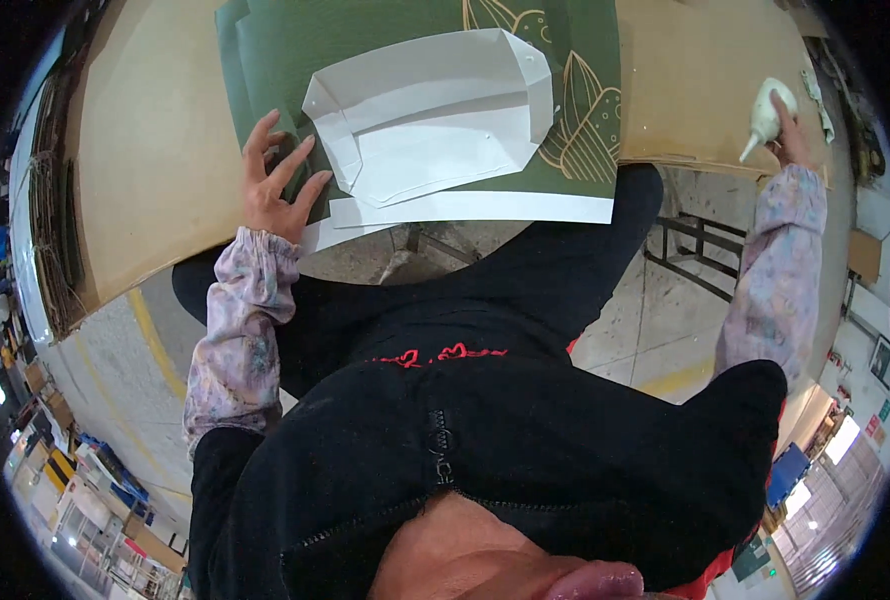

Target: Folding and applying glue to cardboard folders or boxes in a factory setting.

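Observation:
A white folded paper tray [435, 115] with slanted walls lies on a green printed sheet [265, 60] with gold leaf patterns. Along the sheet's near edge runs a white strip [485, 207]. My left hand [280, 180] is at the left edge of the sheet, its fingers spread beside the tray's left corner; whether the fingertips touch the tray I cannot tell. Far to the right, my right hand [795, 140] grips a white squeeze bottle [768, 112], its thin nozzle tilted down and to the left over the table.
Brown cardboard [155, 140] covers the table on both sides of the sheet. Flattened cardboard sheets [53, 230] are stacked at the far left. A small crumpled scrap [818, 105] lies beside the bottle. Below the table's right part stands a dark metal frame [700, 250].

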`<state>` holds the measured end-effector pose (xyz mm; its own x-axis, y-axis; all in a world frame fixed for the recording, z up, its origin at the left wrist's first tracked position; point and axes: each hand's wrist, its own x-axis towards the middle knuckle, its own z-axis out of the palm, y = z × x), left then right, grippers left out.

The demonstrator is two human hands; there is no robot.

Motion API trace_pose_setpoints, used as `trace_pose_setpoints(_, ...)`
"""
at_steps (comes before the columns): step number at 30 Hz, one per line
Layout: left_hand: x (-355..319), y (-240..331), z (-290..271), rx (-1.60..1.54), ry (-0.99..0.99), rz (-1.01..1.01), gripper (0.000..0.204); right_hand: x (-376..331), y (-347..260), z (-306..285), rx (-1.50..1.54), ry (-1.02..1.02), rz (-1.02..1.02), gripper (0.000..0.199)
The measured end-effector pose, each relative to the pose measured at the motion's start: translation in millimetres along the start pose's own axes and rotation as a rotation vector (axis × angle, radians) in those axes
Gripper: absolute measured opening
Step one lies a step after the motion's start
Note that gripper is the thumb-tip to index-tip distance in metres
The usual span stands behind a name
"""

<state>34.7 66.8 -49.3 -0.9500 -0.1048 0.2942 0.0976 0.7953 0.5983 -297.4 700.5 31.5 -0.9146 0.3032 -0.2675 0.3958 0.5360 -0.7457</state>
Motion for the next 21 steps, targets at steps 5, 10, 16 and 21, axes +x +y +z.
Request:
trace_pose_setpoints(5, 2, -5, -5, 0.1, -0.061, 0.068, 0.042, 34, 15, 9, -0.671, 0.046, -0.181, 0.099)
trace_pose_setpoints(10, 3, -8, -5, 0.109, -0.054, 0.114, 0.043, 46, 39, 26, -1.155, 0.004, -0.353, 0.107)
trace_pose_setpoints(16, 2, -6, -9, 0.089, -0.063, 0.089, 0.042, 42, 44, 36, -1.033, -0.108, -0.258, 0.114)
trace_pose_setpoints(21, 6, -7, -4, 0.067, -0.052, 0.085, 0.042, 66, 56, 11, -0.928, -0.142, -0.224, 0.116)
